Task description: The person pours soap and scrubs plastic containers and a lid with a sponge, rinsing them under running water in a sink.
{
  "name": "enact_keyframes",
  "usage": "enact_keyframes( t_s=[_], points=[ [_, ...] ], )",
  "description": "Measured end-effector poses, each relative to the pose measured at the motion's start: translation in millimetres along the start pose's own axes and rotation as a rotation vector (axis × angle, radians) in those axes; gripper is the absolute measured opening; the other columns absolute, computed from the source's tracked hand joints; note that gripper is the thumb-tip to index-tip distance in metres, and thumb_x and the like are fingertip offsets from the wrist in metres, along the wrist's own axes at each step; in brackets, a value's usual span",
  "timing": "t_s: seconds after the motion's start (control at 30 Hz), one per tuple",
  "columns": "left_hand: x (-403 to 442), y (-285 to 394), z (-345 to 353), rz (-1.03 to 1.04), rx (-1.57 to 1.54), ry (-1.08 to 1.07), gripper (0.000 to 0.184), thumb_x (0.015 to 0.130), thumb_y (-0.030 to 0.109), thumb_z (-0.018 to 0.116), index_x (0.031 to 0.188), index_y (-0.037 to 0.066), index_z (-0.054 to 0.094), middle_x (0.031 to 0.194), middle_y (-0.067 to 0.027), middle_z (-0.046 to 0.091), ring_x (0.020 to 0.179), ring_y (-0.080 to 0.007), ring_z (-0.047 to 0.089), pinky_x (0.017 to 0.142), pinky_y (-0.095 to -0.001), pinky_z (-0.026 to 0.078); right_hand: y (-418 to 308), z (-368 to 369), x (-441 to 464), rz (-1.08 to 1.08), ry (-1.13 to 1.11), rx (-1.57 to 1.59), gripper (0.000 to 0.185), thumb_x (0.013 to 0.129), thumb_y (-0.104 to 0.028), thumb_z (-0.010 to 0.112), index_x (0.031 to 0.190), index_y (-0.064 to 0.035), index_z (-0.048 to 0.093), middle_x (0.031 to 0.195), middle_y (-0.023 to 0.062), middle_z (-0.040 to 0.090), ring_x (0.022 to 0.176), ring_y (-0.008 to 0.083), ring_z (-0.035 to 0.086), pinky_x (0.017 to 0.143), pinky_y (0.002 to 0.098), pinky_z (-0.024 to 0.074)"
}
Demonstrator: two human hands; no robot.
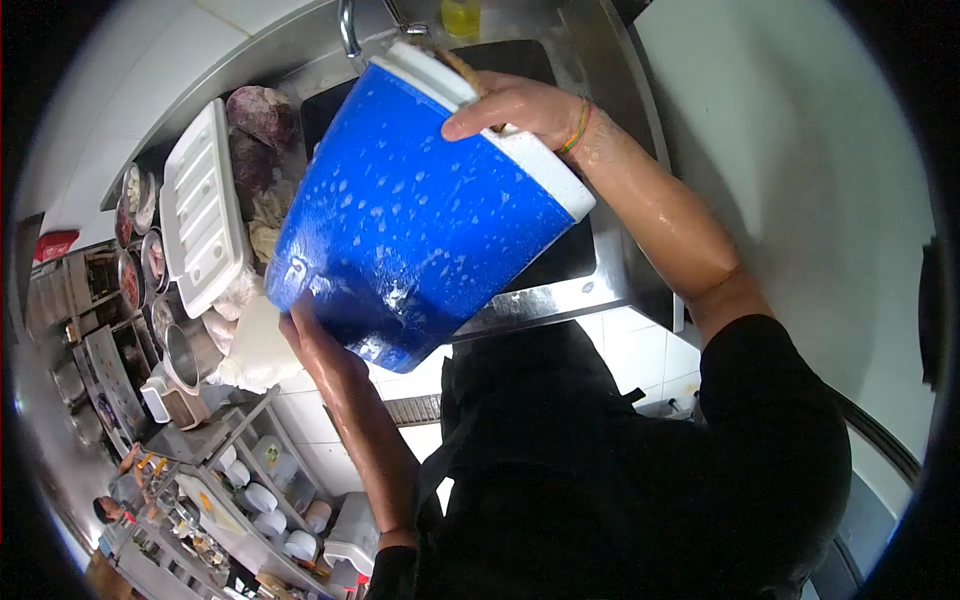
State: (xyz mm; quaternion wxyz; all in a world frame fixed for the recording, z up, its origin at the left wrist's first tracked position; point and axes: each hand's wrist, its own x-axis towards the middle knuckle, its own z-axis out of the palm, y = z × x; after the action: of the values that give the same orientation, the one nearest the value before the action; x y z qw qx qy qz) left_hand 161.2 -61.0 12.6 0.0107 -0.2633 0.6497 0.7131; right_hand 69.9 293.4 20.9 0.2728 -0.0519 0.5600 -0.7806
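A wet blue cooler box with a white rim is tilted over the dark sink basin. Drops or suds dot its blue side. At the rim, my right hand grips the cooler, thumb outside and the other fingers partly hidden at the opening; something brown shows beside them. My left hand supports the cooler's lower end from beneath, its fingers mostly hidden. A coloured band circles my right wrist. The inside of the cooler cannot be seen.
A faucet and a yellow bottle stand behind the sink. To the left are a white lid, dark red bundles, and a metal pot. Another person is far off at lower left, near shelves with containers.
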Motion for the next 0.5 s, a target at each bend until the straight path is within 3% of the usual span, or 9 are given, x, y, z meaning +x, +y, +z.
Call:
enact_keyframes(
  t_s=[0.07, 0.13, 0.2, 0.3, 0.37, 0.43, 0.5],
  points=[
    [6, 2, 10, 0.066, 0.071, 0.007, 0.06, 0.095, 0.033, 0.066, 0.142, -0.001, 0.052, 0.126, -0.0173, 0.065, 0.11, -0.0294, 0.065, 0.096, -0.0421, 0.053, 14, -11, -11, -0.029, 0.053, 0.085, 0.049, 0.087, -0.023, 0.082, 0.124, 0.005, 0.069, 0.104, 0.0127, 0.076, 0.085, 0.0162, 0.075, 0.076, 0.0292, 0.0622],
    [10, 17, 28, 0.078, 0.119, 0.02, 0.057, 0.095, 0.032, 0.067, 0.141, -0.001, 0.055, 0.123, -0.0154, 0.067, 0.108, -0.0282, 0.066, 0.096, -0.0414, 0.053, 55, -41, -26, -0.087, 0.099, -0.023, 0.053, 0.093, -0.034, 0.075, 0.129, 0.0044, 0.069, 0.122, 0.0176, 0.074, 0.108, 0.0251, 0.073, 0.096, 0.0355, 0.0572],
    [24, 17, 34, 0.218, 0.231, -0.013, 0.056, 0.096, 0.028, 0.07, 0.14, -0.002, 0.055, 0.122, -0.0134, 0.067, 0.108, -0.0255, 0.064, 0.098, -0.0391, 0.051, 101, -70, -38, -0.059, 0.193, 0.01, 0.053, 0.092, -0.033, 0.075, 0.129, 0.0042, 0.069, 0.122, 0.0175, 0.074, 0.107, 0.0254, 0.073, 0.096, 0.0359, 0.0571],
    [17, 34, 42, 0.349, 0.651, 0.025, 0.062, 0.094, 0.021, 0.068, 0.145, -0.007, 0.046, 0.142, -0.0261, 0.055, 0.132, -0.0385, 0.052, 0.114, -0.0508, 0.039, 163, -87, -57, -0.011, 0.372, 0.225, 0.053, 0.091, -0.033, 0.074, 0.129, 0.004, 0.068, 0.121, 0.0174, 0.073, 0.107, 0.0258, 0.072, 0.096, 0.0366, 0.057],
    [19, 39, 51, 0.506, 0.79, 0.03, 0.074, 0.089, 0.029, 0.073, 0.145, -0.009, 0.044, 0.137, -0.0326, 0.054, 0.129, -0.0476, 0.052, 0.113, -0.0533, 0.04, 199, -86, -87, -0.018, 0.505, 0.374, 0.053, 0.091, -0.032, 0.074, 0.129, 0.0038, 0.068, 0.121, 0.0173, 0.073, 0.107, 0.0261, 0.072, 0.096, 0.037, 0.0569],
    [14, 40, 67, 0.613, 1.026, 0.129, 0.084, 0.087, 0.044, 0.073, 0.143, -0.012, 0.043, 0.139, -0.0329, 0.052, 0.129, -0.0468, 0.052, 0.111, -0.056, 0.04, 224, -84, -103, -0.028, 0.553, 0.475, 0.053, 0.09, -0.032, 0.073, 0.129, 0.0036, 0.067, 0.121, 0.0173, 0.072, 0.107, 0.0264, 0.072, 0.096, 0.0374, 0.0568],
    [-3, 64, 81, 0.552, 1.069, 0.14, 0.087, 0.083, 0.045, 0.073, 0.139, -0.014, 0.043, 0.133, -0.0327, 0.051, 0.128, -0.0453, 0.05, 0.11, -0.0548, 0.04, 238, -81, -108, -0.034, 0.56, 0.545, 0.053, 0.09, -0.031, 0.073, 0.128, 0.0035, 0.067, 0.121, 0.0172, 0.072, 0.107, 0.0267, 0.071, 0.096, 0.0378, 0.0567]
  ],
)
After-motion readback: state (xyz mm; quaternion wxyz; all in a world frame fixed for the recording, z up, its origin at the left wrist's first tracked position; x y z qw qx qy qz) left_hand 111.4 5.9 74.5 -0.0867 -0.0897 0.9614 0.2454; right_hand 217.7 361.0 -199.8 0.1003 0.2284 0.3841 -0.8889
